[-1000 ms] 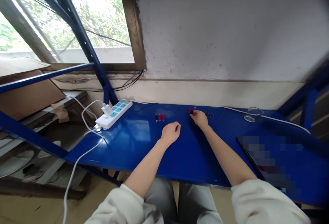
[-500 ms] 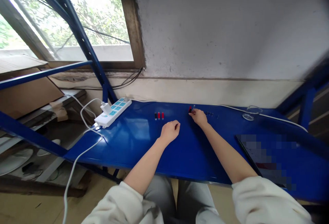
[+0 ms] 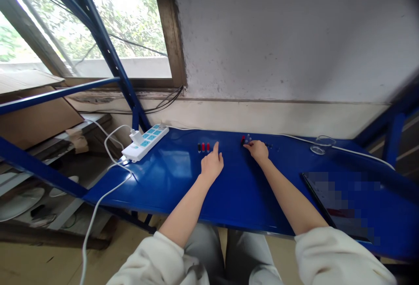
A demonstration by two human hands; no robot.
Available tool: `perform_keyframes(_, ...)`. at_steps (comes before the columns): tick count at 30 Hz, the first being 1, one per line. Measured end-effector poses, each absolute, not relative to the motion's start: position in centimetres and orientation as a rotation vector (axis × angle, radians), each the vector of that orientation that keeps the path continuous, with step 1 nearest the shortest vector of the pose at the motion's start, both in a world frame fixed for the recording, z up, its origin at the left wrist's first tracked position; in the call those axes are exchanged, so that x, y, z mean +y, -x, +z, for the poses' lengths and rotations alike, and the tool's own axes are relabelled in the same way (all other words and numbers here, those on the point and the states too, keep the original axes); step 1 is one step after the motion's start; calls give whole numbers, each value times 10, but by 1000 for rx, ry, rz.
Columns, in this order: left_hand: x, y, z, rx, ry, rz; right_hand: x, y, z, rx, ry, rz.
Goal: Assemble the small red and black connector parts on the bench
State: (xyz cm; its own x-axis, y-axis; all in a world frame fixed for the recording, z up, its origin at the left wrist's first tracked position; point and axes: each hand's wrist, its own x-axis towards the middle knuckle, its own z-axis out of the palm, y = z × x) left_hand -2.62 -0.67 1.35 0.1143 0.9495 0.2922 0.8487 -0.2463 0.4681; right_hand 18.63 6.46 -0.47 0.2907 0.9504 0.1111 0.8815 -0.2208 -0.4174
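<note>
My left hand (image 3: 211, 163) is just above the blue table (image 3: 183, 189), index finger stretched forward, thumb apart, holding nothing. Left of that fingertip stand a small black cylinder (image 3: 199, 147) and two red ones, a red cylinder (image 3: 203, 147) and another red cylinder (image 3: 208, 147), in a row with pale lower ends. Further right, my right hand (image 3: 258, 150) has thumb and fingers pinched together at a small group of pieces. A small red piece (image 3: 242, 138) and a clear tube-like piece (image 3: 248, 138) show beyond the fingertips. What the pinch holds is hidden.
At the table's left stands a white power strip (image 3: 145, 143) with a plugged-in adapter and trailing cable. A clear round dish (image 3: 317, 149) lies at the back right near a white cable. A dark flat pixelated object (image 3: 340, 206) lies front right.
My left hand has shifted slightly left and its index finger now stretches forward, where the fingers were curled before. My right hand has moved slightly right, still pinched by the small pieces.
</note>
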Motion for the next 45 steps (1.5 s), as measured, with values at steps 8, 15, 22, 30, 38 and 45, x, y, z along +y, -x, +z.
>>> perform_keyframes(8,-1,33,11,1965,-2038,793,50,-184,14,-1731,2306,325)
perform_keyframes(15,7,39,8,1957,-2016,925,14,-167,28,-1791,2227,406)
perform_keyframes(22,10,28,5,1216,-1647,1273,-9,-134,15,-1617,1729,455)
perform_keyframes(30,-1,14,10,832,-1465,1221,-10,-122,7,-1403,1331,793)
perform_keyframes(38,1,17,15,832,-1331,1303,-11,-124,14,-1417,1101,920)
perform_keyframes(45,-2,16,17,879,-1326,1264,-11,-127,18,-1384,1044,997)
